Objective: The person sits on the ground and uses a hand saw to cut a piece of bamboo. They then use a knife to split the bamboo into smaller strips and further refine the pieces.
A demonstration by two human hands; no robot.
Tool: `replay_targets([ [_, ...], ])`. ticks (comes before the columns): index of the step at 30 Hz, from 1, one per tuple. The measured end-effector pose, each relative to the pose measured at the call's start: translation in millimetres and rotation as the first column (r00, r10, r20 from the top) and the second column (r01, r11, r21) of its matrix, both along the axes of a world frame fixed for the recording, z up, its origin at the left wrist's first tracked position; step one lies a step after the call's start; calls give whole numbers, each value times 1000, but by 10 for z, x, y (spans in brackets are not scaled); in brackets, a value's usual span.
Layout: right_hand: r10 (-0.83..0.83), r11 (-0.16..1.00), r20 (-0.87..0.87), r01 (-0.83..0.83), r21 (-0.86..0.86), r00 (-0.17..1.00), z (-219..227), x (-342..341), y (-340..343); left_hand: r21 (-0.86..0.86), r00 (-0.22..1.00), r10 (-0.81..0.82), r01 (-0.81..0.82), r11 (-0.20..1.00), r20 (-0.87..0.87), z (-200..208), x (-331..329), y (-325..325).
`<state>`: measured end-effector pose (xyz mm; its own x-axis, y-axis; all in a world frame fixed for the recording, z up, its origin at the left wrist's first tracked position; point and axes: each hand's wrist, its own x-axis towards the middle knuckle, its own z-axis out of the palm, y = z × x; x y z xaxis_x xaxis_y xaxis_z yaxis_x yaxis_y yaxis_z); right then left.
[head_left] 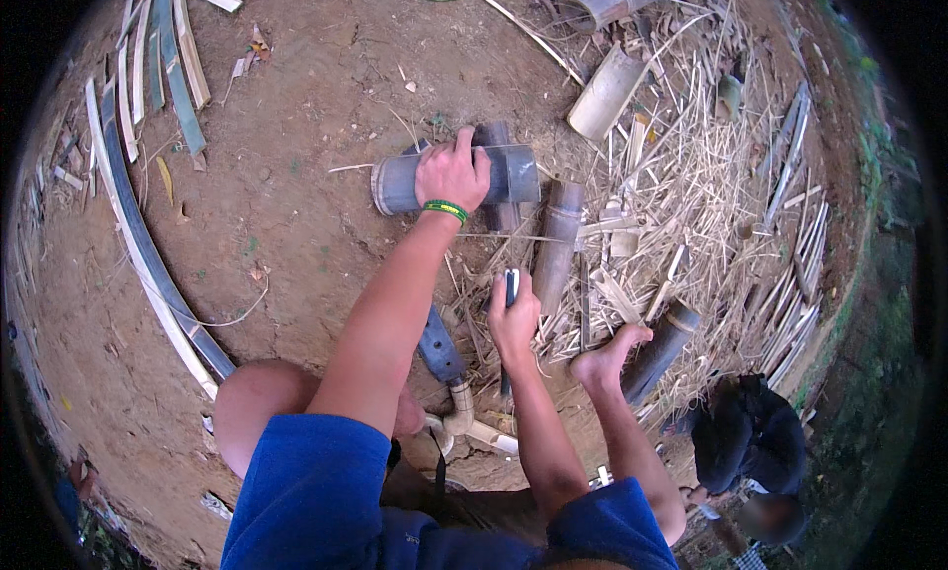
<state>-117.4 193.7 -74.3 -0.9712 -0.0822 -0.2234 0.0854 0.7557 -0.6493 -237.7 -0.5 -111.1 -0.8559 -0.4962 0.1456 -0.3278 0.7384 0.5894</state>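
I see left hand (452, 175) palm down over grey bamboo section (397, 187), grip part-spread, fingers bent across top; section lies crosswise over darker bamboo piece (502, 217), on ground. Right hand (513, 321) nearer body, grip curled closed round dark tool (511, 287); cannot tell its kind. I judge work partway: split strips (176, 318) at left and shavings (713, 197) at right done; neighbouring bamboo length (560, 242) looks unsplit.

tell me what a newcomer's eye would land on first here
Probably the left hand, with its green wristband, on a bamboo piece above centre. Next might come the pale heap of shavings at the right, then the long curved strips at the left.
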Motion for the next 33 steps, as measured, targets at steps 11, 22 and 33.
replay_targets([
  [11,-51,995,257,71,-68,965,1171,-270,-258,-28,999,28,-27,999,31,-78,73,-70],
  [22,2,1000,16,-3,12,1000,-30,-82,-29,99,999,-31,29,995,14,-44,35,-93],
  [33,-39,999,34,39,-10,999,327,-176,-148,-94,856,-455,488,868,247,-3,216,-393],
])
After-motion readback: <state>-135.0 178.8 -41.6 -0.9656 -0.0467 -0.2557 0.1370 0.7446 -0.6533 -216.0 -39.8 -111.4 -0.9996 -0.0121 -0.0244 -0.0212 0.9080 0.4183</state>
